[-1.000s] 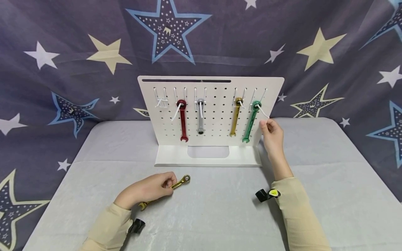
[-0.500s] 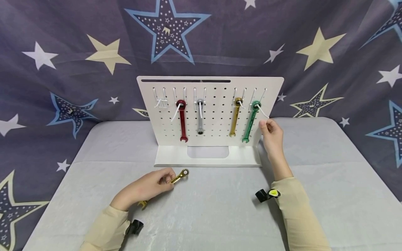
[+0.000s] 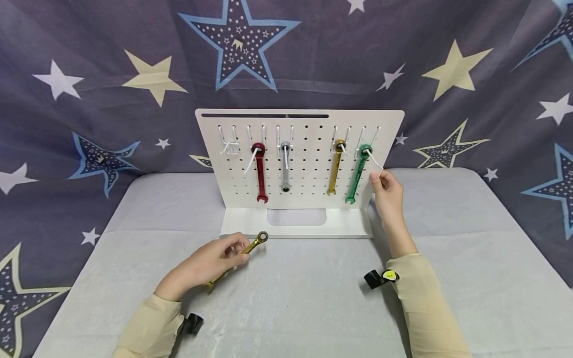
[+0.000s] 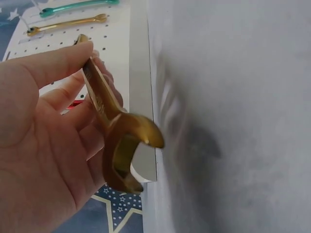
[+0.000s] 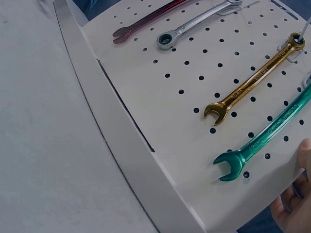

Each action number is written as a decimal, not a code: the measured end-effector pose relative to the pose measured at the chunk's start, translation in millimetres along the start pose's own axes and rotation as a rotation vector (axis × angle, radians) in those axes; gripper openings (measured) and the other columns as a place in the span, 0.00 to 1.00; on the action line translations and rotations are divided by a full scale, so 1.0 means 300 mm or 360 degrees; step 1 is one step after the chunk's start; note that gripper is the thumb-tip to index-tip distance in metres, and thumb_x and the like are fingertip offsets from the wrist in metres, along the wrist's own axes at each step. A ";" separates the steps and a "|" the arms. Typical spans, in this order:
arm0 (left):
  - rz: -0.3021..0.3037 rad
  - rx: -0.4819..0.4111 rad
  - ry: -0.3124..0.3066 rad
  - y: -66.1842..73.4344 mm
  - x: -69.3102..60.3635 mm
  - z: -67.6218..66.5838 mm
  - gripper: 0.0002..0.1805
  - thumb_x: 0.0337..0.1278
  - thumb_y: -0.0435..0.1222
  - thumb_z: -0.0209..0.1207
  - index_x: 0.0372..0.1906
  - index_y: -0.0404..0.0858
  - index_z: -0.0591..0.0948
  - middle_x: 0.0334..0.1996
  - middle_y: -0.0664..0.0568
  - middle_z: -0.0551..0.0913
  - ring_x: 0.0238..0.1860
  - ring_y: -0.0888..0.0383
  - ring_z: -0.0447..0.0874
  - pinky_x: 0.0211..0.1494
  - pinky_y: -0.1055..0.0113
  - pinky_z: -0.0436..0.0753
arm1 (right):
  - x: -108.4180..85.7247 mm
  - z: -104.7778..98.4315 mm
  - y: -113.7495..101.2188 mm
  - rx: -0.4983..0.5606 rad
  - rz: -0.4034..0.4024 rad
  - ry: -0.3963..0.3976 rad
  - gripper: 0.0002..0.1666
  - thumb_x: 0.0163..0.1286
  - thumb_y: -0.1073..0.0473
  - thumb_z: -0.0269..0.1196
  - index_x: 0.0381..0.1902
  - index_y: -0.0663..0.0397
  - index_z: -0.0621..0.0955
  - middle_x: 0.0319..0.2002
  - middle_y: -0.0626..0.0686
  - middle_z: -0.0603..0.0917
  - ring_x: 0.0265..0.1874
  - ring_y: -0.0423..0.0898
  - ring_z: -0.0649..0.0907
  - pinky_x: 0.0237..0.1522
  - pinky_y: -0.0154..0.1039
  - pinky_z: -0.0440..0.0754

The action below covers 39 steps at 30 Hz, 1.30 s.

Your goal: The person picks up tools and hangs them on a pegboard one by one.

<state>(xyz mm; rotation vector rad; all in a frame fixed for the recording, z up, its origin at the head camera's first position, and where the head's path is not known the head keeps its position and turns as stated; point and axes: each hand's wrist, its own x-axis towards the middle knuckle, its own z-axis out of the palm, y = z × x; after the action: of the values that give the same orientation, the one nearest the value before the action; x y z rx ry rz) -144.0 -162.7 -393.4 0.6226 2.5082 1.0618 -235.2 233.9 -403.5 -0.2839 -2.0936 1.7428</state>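
Note:
In the head view my left hand (image 3: 203,263) holds a gold combination wrench (image 3: 255,244) above the table, in front of the pegboard's base. Its ring end points away toward the board. The left wrist view shows the thumb pressed on the shaft of this gold wrench (image 4: 101,94), its open jaw facing the camera. My right hand (image 3: 389,196) grips the right edge of the white pegboard (image 3: 313,171); the right wrist view has the thumb in front and fingers behind the edge. Nearest that hand hangs a green wrench (image 5: 272,133).
On the board's hooks also hang a red wrench (image 3: 261,174), a silver wrench (image 3: 286,169) and a second gold wrench (image 3: 335,171). A white hook (image 3: 230,146) at the far left bears nothing. A star-patterned cloth (image 3: 313,59) hangs behind the grey table (image 3: 313,298).
My left hand has moved forward and slightly left, toward the pegboard, raising the gold wrench, which now points more steeply away. The right hand stays on the board's edge.

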 end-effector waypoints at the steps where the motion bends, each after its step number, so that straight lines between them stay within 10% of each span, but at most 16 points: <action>1: 0.0002 0.0005 0.0019 0.000 0.001 0.000 0.06 0.69 0.41 0.59 0.46 0.46 0.76 0.35 0.57 0.77 0.34 0.59 0.76 0.38 0.63 0.75 | 0.001 0.000 0.001 0.0001 0.0002 0.0000 0.16 0.75 0.53 0.59 0.44 0.64 0.75 0.37 0.47 0.77 0.37 0.37 0.75 0.41 0.28 0.72; 39: -0.0018 -0.0090 0.0705 0.026 0.037 -0.006 0.10 0.69 0.39 0.60 0.51 0.42 0.78 0.40 0.51 0.80 0.36 0.56 0.77 0.40 0.62 0.77 | -0.003 0.000 0.000 0.0022 -0.0019 0.0004 0.15 0.74 0.53 0.59 0.43 0.62 0.76 0.36 0.45 0.78 0.37 0.36 0.76 0.41 0.28 0.72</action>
<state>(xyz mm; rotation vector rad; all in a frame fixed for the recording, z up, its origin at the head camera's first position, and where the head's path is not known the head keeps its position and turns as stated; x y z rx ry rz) -152.1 -153.1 -388.1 0.3875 2.8304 1.3883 -234.3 233.6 -403.7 -0.2689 -2.0765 1.7481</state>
